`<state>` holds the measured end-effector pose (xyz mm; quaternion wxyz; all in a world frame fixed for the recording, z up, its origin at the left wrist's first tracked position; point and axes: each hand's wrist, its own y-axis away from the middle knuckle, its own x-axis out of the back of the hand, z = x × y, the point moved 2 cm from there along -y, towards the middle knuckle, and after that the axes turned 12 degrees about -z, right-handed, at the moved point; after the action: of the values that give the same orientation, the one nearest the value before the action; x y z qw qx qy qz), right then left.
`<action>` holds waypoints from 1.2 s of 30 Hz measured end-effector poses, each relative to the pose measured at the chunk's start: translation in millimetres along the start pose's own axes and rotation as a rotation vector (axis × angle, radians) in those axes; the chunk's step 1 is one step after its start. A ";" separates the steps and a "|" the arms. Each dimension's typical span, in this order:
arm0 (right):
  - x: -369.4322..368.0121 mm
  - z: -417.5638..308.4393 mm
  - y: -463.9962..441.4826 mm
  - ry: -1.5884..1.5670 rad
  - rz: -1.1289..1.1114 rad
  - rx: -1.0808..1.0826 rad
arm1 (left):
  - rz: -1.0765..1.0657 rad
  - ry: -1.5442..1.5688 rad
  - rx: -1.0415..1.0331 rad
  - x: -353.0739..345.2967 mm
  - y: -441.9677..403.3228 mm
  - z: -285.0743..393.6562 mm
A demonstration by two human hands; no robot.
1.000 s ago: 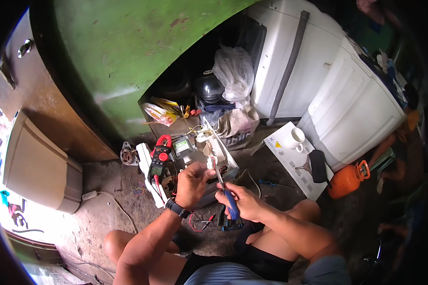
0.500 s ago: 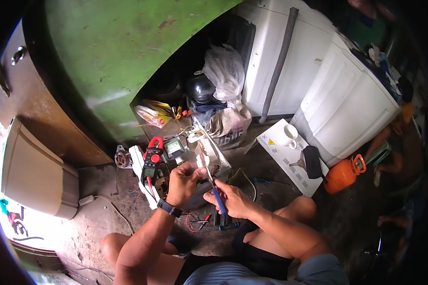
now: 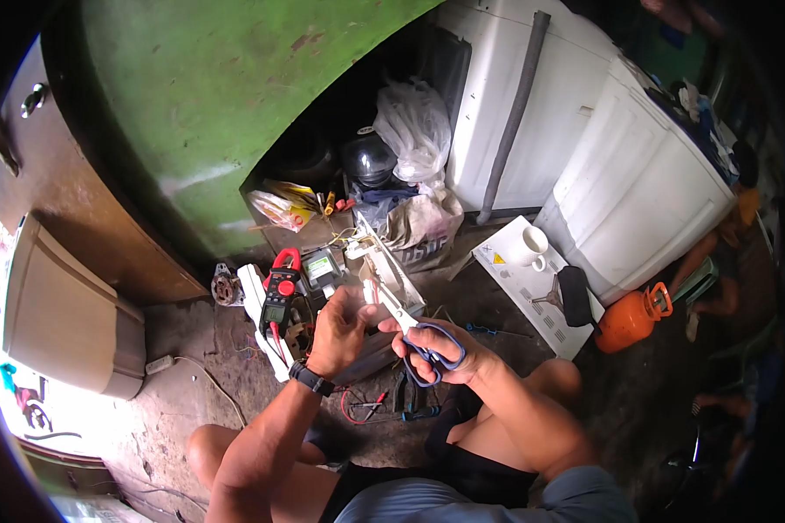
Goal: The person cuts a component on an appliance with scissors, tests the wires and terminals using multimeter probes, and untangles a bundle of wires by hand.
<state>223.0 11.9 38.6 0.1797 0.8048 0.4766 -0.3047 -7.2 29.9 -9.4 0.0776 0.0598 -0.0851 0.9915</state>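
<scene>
Grimy floor [image 3: 179, 418]; white panel [image 3: 516, 282] bears yellow warning triangle [image 3: 498, 259] (lettering on bag [image 3: 423, 222] unreadable). Right hand [image 3: 464, 359] grips scissors [image 3: 405, 322]; left hand [image 3: 336, 333] blurred, cannot tell its hold.

Scissors [image 3: 406, 321], one pair: blue loop handles, pale metallic blades. Held in the right hand [image 3: 459, 359], fingers through the handles; blades slanting forward and to the left, opening between them too unclear to tell.

White piece [image 3: 371, 291], one: small, with a reddish tint. Pinched at the left hand's [image 3: 340, 327] fingertips, beside the blade end; contact cannot be told, details blurred.
</scene>
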 end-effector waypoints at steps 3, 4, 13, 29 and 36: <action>-0.7 -1.8 -3.1 0.147 0.059 0.031 | -0.026 -0.001 0.066 2.7 -0.3 0.5; -0.4 -2.2 -2.5 0.197 0.125 0.048 | -0.009 0.041 0.050 -0.1 1.0 4.2; 42.1 40.4 35.4 0.465 0.662 0.150 | 0.078 0.309 0.141 2.6 3.3 23.4; 217.0 251.5 94.3 1.380 0.572 -1.156 | 0.211 0.070 -0.224 74.1 33.8 151.9; 254.3 270.8 113.7 1.368 0.741 -1.147 | 0.394 -0.390 0.154 263.3 145.4 97.2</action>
<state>327.8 -32.6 -332.9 0.3137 0.6974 0.2702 0.5850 -279.1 -91.1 97.1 -0.1393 0.2375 -0.0327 0.9608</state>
